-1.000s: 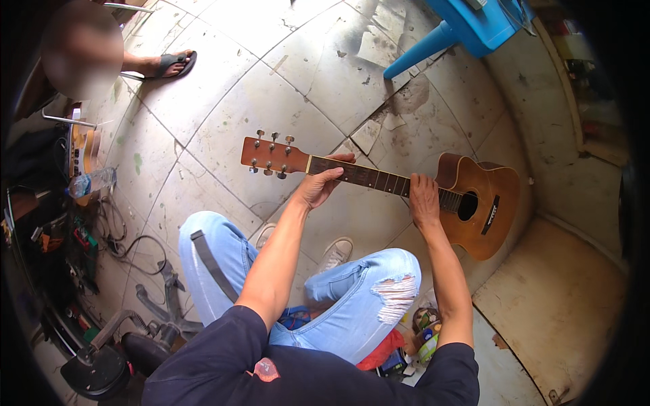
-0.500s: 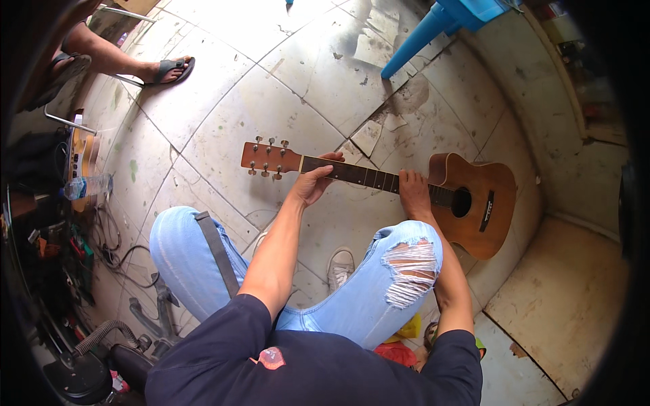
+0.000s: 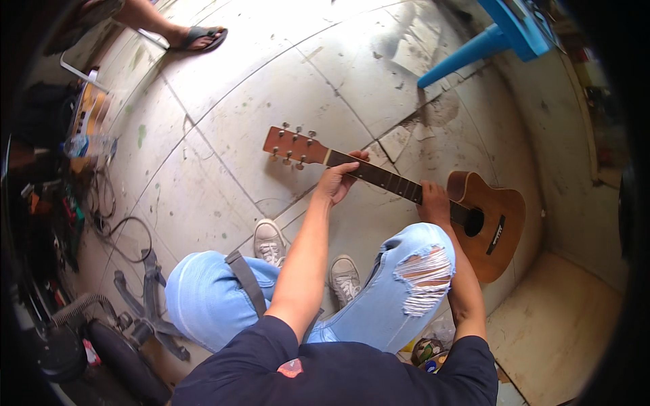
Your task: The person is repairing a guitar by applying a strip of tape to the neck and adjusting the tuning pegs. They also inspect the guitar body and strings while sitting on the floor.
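My left hand (image 3: pixel 338 177) grips the neck of an acoustic guitar (image 3: pixel 506 208) just below its reddish headstock (image 3: pixel 284 143), thumb lying on the dark fretboard and fingertips showing beyond it. I cannot make out any strings. Where the neck nears the wooden body, my right hand (image 3: pixel 435 201) wraps round it, partly hidden by my raised right knee (image 3: pixel 413 247) in torn light jeans. The guitar slants downward to the right, held over the tiled floor, with the soundhole and bridge facing up. A grey strap (image 3: pixel 247 281) crosses my left knee, and my shoes show below the guitar.
A blue plastic stool (image 3: pixel 514 34) stands at top right, another person's sandaled foot (image 3: pixel 200 39) at top left. Cables, a bottle (image 3: pixel 78 145), an instrument (image 3: pixel 91 111) and a wheeled chair base (image 3: pixel 152 318) crowd the left. A wooden panel (image 3: pixel 548 311) lies at right.
My right knee has risen over my right forearm and my left knee has shifted. The guitar sits lower and further right in the picture, still held in both hands.
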Demonstrator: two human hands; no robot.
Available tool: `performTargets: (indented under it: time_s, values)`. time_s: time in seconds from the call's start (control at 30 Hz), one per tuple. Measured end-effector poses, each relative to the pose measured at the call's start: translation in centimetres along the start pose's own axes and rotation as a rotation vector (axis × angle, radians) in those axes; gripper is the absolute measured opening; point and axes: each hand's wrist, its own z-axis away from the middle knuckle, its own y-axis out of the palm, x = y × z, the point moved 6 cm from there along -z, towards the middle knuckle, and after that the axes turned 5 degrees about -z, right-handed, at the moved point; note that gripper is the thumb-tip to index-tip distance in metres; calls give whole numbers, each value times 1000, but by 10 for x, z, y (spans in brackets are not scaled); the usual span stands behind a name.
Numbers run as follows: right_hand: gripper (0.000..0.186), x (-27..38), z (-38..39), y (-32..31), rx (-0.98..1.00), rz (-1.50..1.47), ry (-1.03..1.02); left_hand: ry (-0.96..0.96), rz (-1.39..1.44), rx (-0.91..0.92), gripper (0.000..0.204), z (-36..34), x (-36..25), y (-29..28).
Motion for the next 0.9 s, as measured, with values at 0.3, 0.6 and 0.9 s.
performTargets:
  time_s: [0.3,0.6,0.9]
  values:
    - [52,-12,6,7,-1,-58,86,13,-90,0,37,-13,2,-1]
    - [39,-18,56,-114,-555,-383,53,10,-25,5,42,-7,-5,-4]
    - [69,-239,194,-66,-301,-108,885,-7,9,36,48,-8,-2,4]
